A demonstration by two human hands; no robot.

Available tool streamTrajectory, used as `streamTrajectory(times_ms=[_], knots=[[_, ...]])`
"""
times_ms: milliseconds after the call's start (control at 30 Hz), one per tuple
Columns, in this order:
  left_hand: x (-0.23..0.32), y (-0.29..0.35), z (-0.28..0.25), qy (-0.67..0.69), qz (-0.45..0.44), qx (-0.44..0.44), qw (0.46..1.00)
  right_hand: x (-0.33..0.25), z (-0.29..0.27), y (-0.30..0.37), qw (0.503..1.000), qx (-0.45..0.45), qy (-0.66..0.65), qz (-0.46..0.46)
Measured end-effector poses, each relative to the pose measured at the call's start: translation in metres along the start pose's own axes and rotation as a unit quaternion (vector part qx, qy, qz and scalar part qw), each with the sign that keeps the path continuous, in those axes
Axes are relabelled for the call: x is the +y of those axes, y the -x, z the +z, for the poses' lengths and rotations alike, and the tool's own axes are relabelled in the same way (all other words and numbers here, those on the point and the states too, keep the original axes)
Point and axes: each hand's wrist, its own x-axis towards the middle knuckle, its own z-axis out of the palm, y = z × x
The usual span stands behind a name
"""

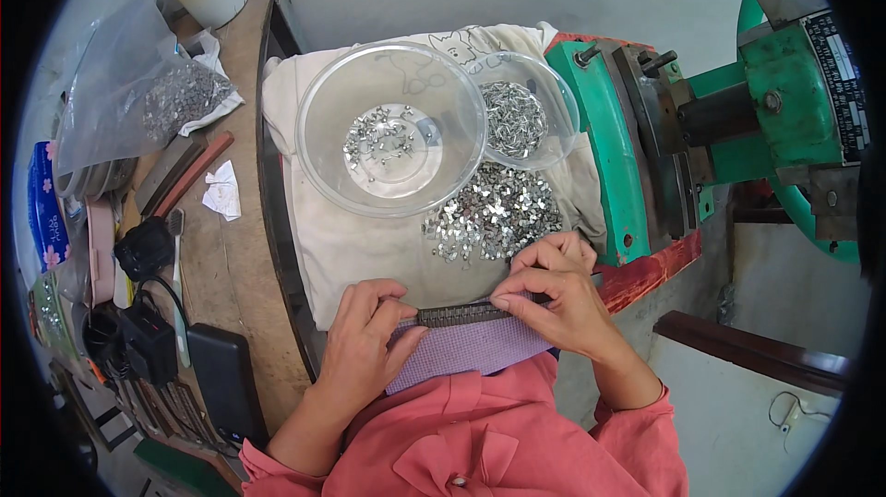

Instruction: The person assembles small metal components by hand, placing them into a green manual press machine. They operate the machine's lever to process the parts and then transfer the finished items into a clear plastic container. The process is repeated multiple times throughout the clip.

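Note:
A narrow dark metal bar with a row of slots (459, 314) lies across a purple woven cloth (452, 349) on my lap. My left hand (369, 329) grips the bar's left end between thumb and fingers. Over the bar's right part, my right hand (558, 296) has thumb and forefinger pinched together; anything between their tips is too small to make out. Just beyond that hand lies a heap of small shiny metal pieces (498, 213). Behind the heap stand a large clear plastic tub (318, 160) with scattered small metal parts and a smaller clear bowl (558, 109) full of silvery parts.
A green machine press (604, 155) stands close on the right. Pale cloth (323, 266) covers the work surface. On the left, a wooden table (245, 285) holds a plastic bag of metal bits (180, 95), a toothbrush (179, 294), a black power bank-like block (228, 377) and cables.

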Motion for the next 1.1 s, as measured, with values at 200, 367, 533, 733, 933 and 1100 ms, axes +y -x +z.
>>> streamTrajectory(times_ms=[200, 367, 533, 733, 933, 1100], knots=[[0.0, 0.0, 0.0, 0.005, -0.008, -0.006, 1.0, -0.002, 0.009, -0.003, 1.0, -0.008, 0.014, -0.019], [0.0, 0.001, 0.0, 0.007, -0.006, -0.004, 1.0, -0.003, 0.014, -0.004, 0.999, 0.0, 0.039, -0.034], [0.0, 0.001, 0.0, 0.007, -0.006, -0.007, 1.0, -0.005, 0.016, -0.003, 0.997, 0.009, 0.059, -0.041], [0.001, 0.0, -0.001, 0.004, -0.007, -0.009, 1.0, -0.006, 0.018, -0.002, 0.997, 0.017, 0.062, -0.037], [0.001, 0.001, -0.001, 0.004, -0.009, -0.011, 1.0, -0.003, 0.016, -0.002, 0.997, 0.017, 0.057, -0.039], [0.001, 0.0, -0.001, 0.002, -0.01, -0.014, 1.0, 0.001, 0.013, 0.0, 0.997, 0.009, 0.064, -0.036]])
